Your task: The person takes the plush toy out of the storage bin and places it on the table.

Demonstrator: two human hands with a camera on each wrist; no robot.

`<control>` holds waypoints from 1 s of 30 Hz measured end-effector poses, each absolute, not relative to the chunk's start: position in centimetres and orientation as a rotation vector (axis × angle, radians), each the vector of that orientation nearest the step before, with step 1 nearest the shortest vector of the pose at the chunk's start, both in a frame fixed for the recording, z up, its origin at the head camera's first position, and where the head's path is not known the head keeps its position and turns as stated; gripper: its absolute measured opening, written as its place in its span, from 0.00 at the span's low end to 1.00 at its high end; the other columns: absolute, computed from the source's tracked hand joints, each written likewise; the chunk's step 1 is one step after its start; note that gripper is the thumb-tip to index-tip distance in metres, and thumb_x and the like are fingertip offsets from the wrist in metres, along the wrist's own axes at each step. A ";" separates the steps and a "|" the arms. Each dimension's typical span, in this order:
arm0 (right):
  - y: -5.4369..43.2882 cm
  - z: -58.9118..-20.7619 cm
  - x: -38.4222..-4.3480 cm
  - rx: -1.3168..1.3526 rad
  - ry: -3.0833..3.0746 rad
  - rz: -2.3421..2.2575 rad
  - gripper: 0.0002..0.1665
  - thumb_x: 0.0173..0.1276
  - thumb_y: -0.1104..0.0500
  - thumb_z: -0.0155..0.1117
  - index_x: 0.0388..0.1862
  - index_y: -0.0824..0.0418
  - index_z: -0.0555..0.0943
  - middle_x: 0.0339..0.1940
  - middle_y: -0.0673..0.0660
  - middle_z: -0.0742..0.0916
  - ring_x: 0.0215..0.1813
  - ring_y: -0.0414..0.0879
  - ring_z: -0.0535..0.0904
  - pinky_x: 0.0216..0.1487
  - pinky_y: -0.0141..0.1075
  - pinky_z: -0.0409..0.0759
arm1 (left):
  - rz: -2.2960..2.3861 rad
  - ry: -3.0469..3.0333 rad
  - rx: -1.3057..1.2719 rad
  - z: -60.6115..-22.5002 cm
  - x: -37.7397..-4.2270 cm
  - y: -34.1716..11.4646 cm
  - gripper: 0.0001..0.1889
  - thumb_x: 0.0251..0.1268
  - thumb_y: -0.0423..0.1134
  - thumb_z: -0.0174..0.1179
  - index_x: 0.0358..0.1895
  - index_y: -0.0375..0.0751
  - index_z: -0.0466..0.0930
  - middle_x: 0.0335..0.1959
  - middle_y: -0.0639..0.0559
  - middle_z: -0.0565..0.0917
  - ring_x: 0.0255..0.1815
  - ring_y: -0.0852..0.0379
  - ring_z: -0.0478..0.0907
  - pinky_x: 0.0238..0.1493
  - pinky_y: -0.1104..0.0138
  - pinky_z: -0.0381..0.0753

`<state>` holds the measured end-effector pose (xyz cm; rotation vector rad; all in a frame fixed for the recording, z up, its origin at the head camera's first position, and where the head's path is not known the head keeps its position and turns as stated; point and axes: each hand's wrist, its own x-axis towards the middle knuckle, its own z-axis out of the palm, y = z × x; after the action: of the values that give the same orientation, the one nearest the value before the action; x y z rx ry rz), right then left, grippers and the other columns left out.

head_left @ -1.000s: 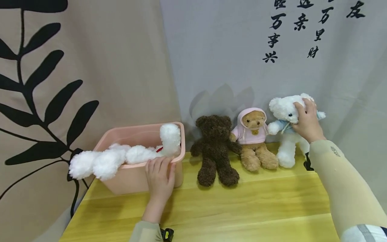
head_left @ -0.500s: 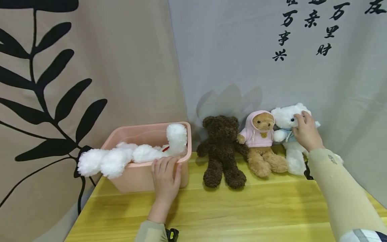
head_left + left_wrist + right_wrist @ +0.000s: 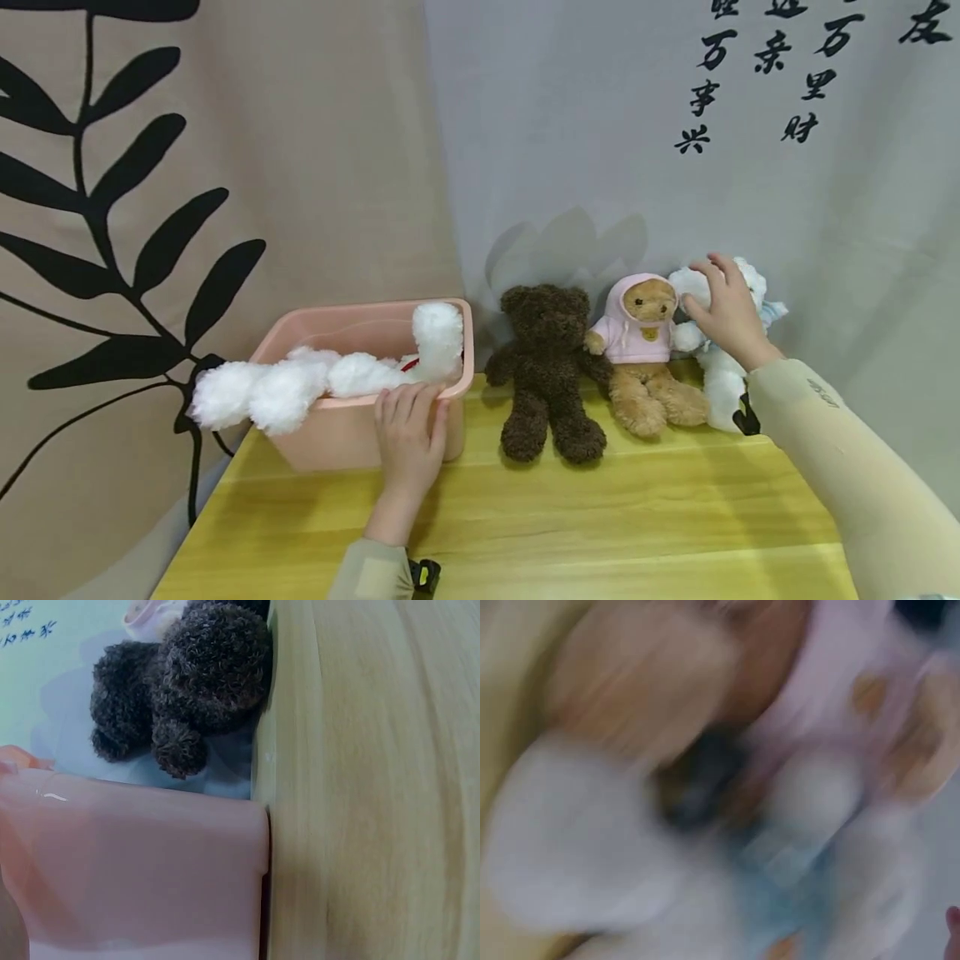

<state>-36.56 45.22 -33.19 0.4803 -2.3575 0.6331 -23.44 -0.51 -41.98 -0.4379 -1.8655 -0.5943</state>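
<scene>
Three bears sit in a row on one wooden table (image 3: 525,533): a dark brown bear (image 3: 547,367), a tan bear (image 3: 642,342) in a pink hood and, at the right end, a white bear (image 3: 720,383) wearing blue. The person's right hand (image 3: 733,321), fingers spread, loosely bent and holding nothing, hides much of its face. One pink tub (image 3: 330,442) holds white plush (image 3: 360,377) (two fluffy ends poke over the near left corner); how many toys that makes is hidden. The left hand (image 3: 411,437) rests at the tub's front rim, though I can't tell whether its fingers grip. The right wrist view is badly blurred; the left one cuts off the brown bear.
</scene>
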 end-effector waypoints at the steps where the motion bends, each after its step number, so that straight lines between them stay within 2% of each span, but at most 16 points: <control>1: 43.8 -32.5 -36.5 0.533 -2.338 0.634 0.28 0.65 0.65 0.62 0.62 0.70 0.69 0.70 0.72 0.63 0.69 0.70 0.58 0.62 0.63 0.59 | -0.593 -1.869 -0.442 -41.9 -23.5 -0.5 0.13 0.71 0.45 0.53 0.43 0.40 0.81 0.42 0.46 0.81 0.47 0.43 0.73 0.57 0.45 0.59; 5: 37.3 -30.2 -35.9 0.755 -2.319 0.653 0.29 0.64 0.63 0.66 0.62 0.67 0.70 0.69 0.70 0.64 0.69 0.67 0.60 0.61 0.62 0.63 | -0.585 -1.887 -0.453 -41.8 -23.9 -0.3 0.13 0.71 0.45 0.53 0.44 0.41 0.81 0.42 0.47 0.81 0.47 0.44 0.73 0.58 0.46 0.60; 11: 26.1 -29.1 -34.6 0.983 -2.512 0.847 0.48 0.60 0.44 0.70 0.74 0.58 0.60 0.74 0.62 0.62 0.73 0.58 0.58 0.66 0.57 0.60 | -0.590 -1.908 -0.440 -41.7 -23.8 -0.3 0.12 0.70 0.45 0.53 0.44 0.42 0.81 0.42 0.48 0.81 0.47 0.45 0.73 0.58 0.46 0.59; 15: 19.6 -29.6 -34.0 1.069 -2.647 0.981 0.56 0.55 0.39 0.72 0.76 0.59 0.58 0.74 0.59 0.63 0.73 0.55 0.59 0.68 0.53 0.61 | -0.577 -1.914 -0.430 -41.7 -23.5 -0.5 0.12 0.70 0.45 0.53 0.43 0.42 0.81 0.42 0.48 0.81 0.48 0.45 0.73 0.58 0.46 0.60; 18: 16.1 -30.6 -34.1 1.129 -2.737 0.986 0.53 0.53 0.40 0.74 0.72 0.60 0.64 0.72 0.59 0.67 0.70 0.53 0.64 0.66 0.49 0.65 | -0.573 -1.918 -0.428 -41.7 -23.3 -0.6 0.12 0.70 0.45 0.53 0.43 0.42 0.81 0.43 0.49 0.81 0.48 0.46 0.73 0.59 0.47 0.60; 21: 14.0 -31.6 -34.2 1.142 -2.830 0.881 0.46 0.53 0.41 0.75 0.65 0.62 0.71 0.63 0.60 0.75 0.60 0.51 0.73 0.60 0.47 0.71 | -0.571 -1.913 -0.433 -41.7 -23.0 -0.5 0.12 0.69 0.44 0.54 0.44 0.42 0.81 0.43 0.49 0.81 0.48 0.46 0.73 0.58 0.47 0.61; 24: 12.9 -32.0 -34.2 1.110 -2.891 0.767 0.33 0.55 0.44 0.74 0.53 0.61 0.78 0.51 0.56 0.82 0.51 0.51 0.78 0.62 0.57 0.66 | -0.565 -1.900 -0.438 -41.7 -22.9 -0.4 0.11 0.68 0.44 0.55 0.44 0.43 0.81 0.42 0.49 0.81 0.47 0.46 0.74 0.57 0.47 0.61; 25: 12.6 -31.9 -34.1 1.083 -2.902 0.752 0.30 0.56 0.45 0.73 0.51 0.61 0.79 0.47 0.56 0.84 0.51 0.52 0.79 0.63 0.62 0.61 | -0.561 -1.897 -0.437 -41.8 -22.9 -0.4 0.11 0.68 0.44 0.55 0.44 0.43 0.81 0.42 0.50 0.80 0.47 0.46 0.74 0.57 0.47 0.61; 28: 11.9 -31.0 -33.9 1.052 -2.874 0.778 0.24 0.59 0.47 0.71 0.50 0.59 0.82 0.52 0.55 0.85 0.63 0.55 0.73 0.64 0.71 0.45 | -0.550 -1.887 -0.432 -41.8 -22.9 -0.6 0.11 0.68 0.45 0.55 0.43 0.43 0.81 0.41 0.50 0.80 0.47 0.46 0.74 0.58 0.47 0.61; 29: 11.7 -30.6 -33.8 1.047 -2.855 0.806 0.25 0.60 0.48 0.71 0.52 0.59 0.81 0.54 0.56 0.84 0.64 0.55 0.72 0.64 0.71 0.45 | -0.546 -1.885 -0.431 -41.8 -22.9 -0.7 0.11 0.69 0.45 0.54 0.43 0.43 0.81 0.41 0.50 0.80 0.47 0.46 0.74 0.58 0.48 0.61; 30: 11.6 -30.3 -33.8 1.045 -2.832 0.858 0.26 0.60 0.49 0.71 0.54 0.60 0.80 0.56 0.57 0.83 0.64 0.55 0.72 0.66 0.68 0.49 | -0.542 -1.883 -0.429 -41.7 -22.9 -0.8 0.11 0.69 0.46 0.54 0.43 0.43 0.81 0.42 0.50 0.80 0.47 0.47 0.74 0.58 0.48 0.61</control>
<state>-33.78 11.56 -30.28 1.0453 -2.8319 0.8583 -22.90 -0.84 -41.72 -0.4290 -1.8826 -0.5419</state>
